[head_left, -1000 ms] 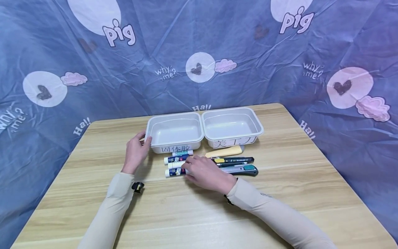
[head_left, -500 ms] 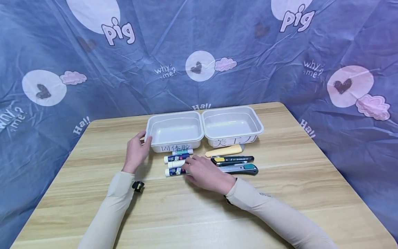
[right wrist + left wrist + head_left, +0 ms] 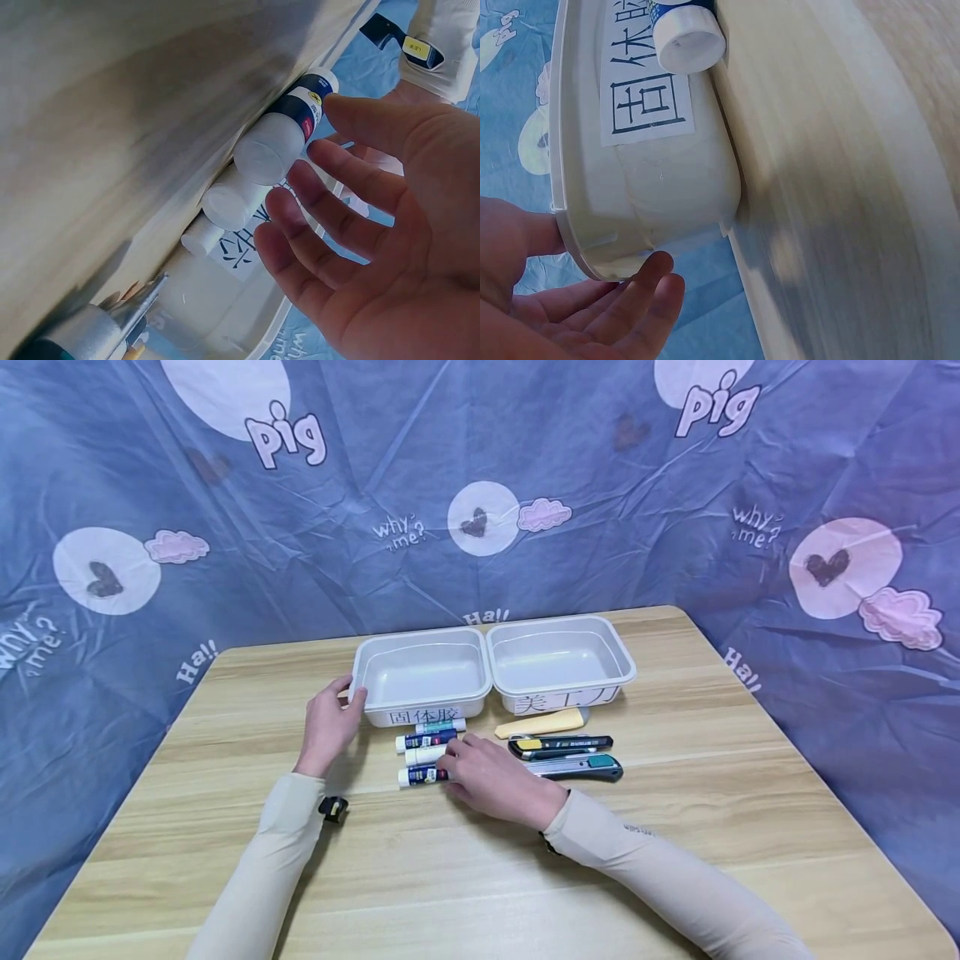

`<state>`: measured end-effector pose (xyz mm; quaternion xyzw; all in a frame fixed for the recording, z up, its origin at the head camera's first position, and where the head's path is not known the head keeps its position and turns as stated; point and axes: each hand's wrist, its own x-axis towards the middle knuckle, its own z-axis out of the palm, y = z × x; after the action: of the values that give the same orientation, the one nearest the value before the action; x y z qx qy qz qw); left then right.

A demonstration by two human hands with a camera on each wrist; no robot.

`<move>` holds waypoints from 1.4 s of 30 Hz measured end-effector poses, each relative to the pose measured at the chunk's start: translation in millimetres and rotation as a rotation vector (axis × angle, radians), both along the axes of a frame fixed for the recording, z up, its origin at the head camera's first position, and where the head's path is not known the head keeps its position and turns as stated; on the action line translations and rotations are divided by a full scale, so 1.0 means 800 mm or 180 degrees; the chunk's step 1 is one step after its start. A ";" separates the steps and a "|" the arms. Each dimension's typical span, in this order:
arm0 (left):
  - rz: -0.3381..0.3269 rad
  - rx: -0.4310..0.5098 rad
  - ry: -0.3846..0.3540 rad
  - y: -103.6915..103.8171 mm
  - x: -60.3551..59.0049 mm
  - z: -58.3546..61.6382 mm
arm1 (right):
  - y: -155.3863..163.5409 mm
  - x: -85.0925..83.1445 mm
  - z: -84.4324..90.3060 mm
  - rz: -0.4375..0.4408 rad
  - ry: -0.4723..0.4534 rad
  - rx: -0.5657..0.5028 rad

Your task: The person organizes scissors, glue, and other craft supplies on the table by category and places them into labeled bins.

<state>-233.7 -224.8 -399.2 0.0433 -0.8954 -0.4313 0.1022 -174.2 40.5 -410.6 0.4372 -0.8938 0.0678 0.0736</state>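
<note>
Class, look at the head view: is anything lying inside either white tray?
No, both white trays show bare bottoms; the glue sticks lie on the table in front.

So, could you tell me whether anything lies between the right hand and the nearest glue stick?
Nothing visible does: the right hand hovers with relaxed fingers right over the nearest glue stick, and the wrist view shows only open air between them.
</note>
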 end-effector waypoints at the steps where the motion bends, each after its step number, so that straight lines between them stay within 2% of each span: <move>1: 0.0000 0.0000 -0.0002 0.000 0.000 0.000 | 0.000 0.000 0.000 0.0005 0.0014 -0.0003; 16: -0.0010 -0.0054 -0.0039 -0.001 0.000 0.000 | -0.003 0.000 -0.003 0.0025 0.0017 0.0041; 26: -0.0060 -0.0076 -0.0023 -0.002 -0.001 0.000 | -0.005 0.002 -0.004 0.0022 -0.0153 0.0067; 42: -0.0072 -0.0109 -0.0081 -0.003 0.000 0.001 | -0.006 0.002 -0.002 0.0082 -0.0563 -0.0123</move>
<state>-234.1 -227.1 -398.7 0.0368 -0.9043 -0.4164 0.0867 -172.9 36.1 -412.4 0.4394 -0.8896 0.1244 0.0019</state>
